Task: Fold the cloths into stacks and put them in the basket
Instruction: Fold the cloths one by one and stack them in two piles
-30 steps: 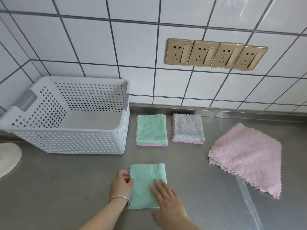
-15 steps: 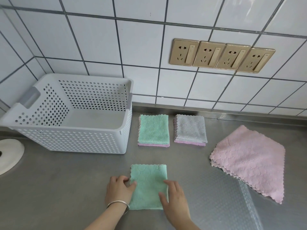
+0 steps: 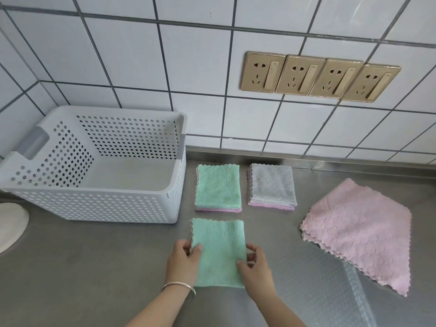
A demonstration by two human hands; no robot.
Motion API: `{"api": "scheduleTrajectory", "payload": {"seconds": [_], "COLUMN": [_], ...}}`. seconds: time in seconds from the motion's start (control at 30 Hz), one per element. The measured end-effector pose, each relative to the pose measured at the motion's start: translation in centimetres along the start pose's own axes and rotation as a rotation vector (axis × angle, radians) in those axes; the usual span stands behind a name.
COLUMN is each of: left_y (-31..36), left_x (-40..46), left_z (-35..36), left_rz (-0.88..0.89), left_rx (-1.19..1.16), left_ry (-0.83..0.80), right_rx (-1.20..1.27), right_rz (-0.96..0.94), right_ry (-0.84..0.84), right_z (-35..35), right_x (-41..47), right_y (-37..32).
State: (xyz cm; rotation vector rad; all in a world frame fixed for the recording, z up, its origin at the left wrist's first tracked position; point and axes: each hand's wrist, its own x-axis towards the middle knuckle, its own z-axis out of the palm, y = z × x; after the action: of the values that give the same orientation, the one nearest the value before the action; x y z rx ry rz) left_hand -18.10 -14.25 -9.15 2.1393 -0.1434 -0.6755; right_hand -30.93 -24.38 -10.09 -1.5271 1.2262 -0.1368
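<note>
Gripping the folded green cloth (image 3: 218, 251) at six o'clock on the desk (image 3: 94, 267), left hand (image 3: 182, 261) and right hand (image 3: 256, 265) pinching its sides, we note two stacks (image 3: 218, 187) done, pink cloths (image 3: 361, 230) unfolded at three o'clock, basket (image 3: 162, 206) unfilled.

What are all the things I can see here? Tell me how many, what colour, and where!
basket: one, white with holes and grey handles, left on the counter, nothing in it.
folded stacks: two behind the hands; green-topped stack beside the basket, grey-topped stack to its right, both with pink at the bottom.
green cloth: one, folded, front middle, held at both side edges.
pink cloths: a loose unfolded pile, right side; count unclear.
sockets: four, gold, in a row on the white tiled wall.
white round thing: one, far left edge, only partly seen.
counter: one, grey metal.
bracelet: one, silver, left wrist.
left hand: pinches the cloth's left edge.
right hand: pinches its right edge.
</note>
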Motion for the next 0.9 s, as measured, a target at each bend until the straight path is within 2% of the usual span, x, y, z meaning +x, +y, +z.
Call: {"api": "scheduleTrajectory", "payload": {"seconds": [0.1,0.17,0.3,0.43,0.57,0.7,0.8,0.87,0.9], "left_y": [3.6,5.9,8.9,10.1,9.6,8.5,8.1,8.4,8.5], "left_x": [1.0,2.3,6.7,11.1,13.7,14.3,14.2,14.1,14.1], "left_z": [-0.3,-0.2,0.9,2.2,3.4,4.3,4.6,4.9,5.2], "left_rz": [0.079,0.170,0.335,0.345,0.265,0.231,0.365,0.501,0.542], "left_rx": [-0.138,-0.174,-0.034,0.069,0.224,0.344,0.592,0.762,0.841], "left_ry": [0.062,0.046,0.000,-0.007,-0.057,-0.086,0.048,0.097,0.058], "right_rx": [0.100,0.148,0.193,0.190,0.132,-0.151,-0.686,-0.941,-1.001], "right_rz": [-0.073,-0.120,-0.150,-0.127,-0.103,-0.235,-0.565,-0.692,-0.723], "right_ry": [0.040,0.059,0.077,0.104,0.131,0.200,0.353,0.278,0.238], "right_z": [-0.9,-1.4,-1.4,-0.8,0.1,0.9,1.4,1.5,1.6], "right_x": [1.8,3.7,8.2,12.3,14.8,15.2,15.9,16.6,17.0], "right_y": [-2.9,-5.1,-8.8,-10.5,-10.4,-9.8,-8.9,-9.0,-8.9]}}
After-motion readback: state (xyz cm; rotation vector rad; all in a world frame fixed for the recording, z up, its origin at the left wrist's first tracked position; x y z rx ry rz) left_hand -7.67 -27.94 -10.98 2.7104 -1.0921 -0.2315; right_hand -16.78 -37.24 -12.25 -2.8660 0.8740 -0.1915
